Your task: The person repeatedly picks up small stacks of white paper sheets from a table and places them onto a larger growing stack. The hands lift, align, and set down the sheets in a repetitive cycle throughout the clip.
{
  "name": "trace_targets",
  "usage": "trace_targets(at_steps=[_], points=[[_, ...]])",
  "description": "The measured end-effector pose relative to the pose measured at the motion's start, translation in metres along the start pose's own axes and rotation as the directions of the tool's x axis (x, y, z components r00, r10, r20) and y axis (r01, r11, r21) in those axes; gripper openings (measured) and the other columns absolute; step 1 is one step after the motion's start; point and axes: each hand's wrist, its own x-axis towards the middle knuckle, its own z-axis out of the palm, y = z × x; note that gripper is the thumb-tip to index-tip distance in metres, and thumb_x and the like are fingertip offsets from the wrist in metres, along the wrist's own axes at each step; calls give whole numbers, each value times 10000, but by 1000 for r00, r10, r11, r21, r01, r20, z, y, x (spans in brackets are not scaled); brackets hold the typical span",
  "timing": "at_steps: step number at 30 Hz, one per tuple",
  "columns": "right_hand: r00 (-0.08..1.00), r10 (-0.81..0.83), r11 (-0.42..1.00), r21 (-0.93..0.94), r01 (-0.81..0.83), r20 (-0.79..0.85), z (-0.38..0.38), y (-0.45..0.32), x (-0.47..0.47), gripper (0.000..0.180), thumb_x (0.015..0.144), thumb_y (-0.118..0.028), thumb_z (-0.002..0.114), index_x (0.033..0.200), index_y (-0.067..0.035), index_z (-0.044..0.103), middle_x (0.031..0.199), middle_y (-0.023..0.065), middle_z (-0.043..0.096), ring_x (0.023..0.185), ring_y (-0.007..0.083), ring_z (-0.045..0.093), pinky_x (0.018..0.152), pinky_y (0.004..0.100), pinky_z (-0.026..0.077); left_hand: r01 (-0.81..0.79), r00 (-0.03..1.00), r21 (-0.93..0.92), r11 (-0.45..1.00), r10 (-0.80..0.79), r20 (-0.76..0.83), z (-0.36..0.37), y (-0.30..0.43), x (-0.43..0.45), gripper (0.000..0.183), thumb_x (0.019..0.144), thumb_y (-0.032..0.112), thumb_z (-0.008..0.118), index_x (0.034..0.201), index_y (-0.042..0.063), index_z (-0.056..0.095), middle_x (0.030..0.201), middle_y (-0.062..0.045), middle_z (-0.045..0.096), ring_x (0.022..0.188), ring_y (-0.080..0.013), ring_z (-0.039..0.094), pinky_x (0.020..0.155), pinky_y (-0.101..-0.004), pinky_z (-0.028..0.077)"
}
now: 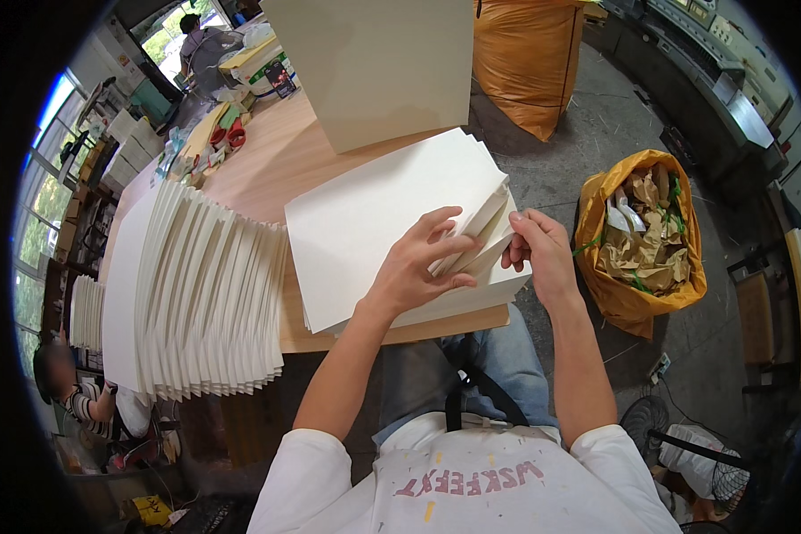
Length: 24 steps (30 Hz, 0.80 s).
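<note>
A stack of large white paper sheets (360, 233) lies on the wooden table in front of me. Several sheets curl up at the right corner, making a fanned fold (484, 223). My right hand (541, 250) pinches the edge of a raised sheet between thumb and fingertips. Beside the curled sheets, my left hand (420, 263) has its fingers and thumb spread. It touches or nearly touches the paper, without a visible pinch. To the left stands a long fanned row of folded white sheets (207, 294), hanging partly over the table's front edge.
A large upright grey-white board (387, 67) stands behind the stack on the table (260, 167). Right of the table, an orange sack (587, 267) holds crumpled brown paper. A taller orange sack (527, 60) stands behind. A person (90, 400) sits at lower left; another (200, 47) is far back.
</note>
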Motion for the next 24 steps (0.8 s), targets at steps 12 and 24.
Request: trace_targets(at_steps=[12,24], points=[[996,-89,995,-55,87,-26,-2,8,-3,464,1137,-402,654,784,-110,579,659,-20,583,570,86,622,504,230,400,17,1000,-106,994,-18,-3,1,-9,-2,502,916,48,871,1382,220,797,1534,-96,581,1317,-323,702,1116,-446,619],[999,-17,1000,-18,17,-41,4,0,-2,401,1107,-285,665,763,-134,525,668,-19,572,571,109,615,540,256,428,-36,999,62,997,37,-7,1,0,-1,330,886,151,916,1195,157,798,1508,-101,594,1280,-370,719,1084,-458,638]])
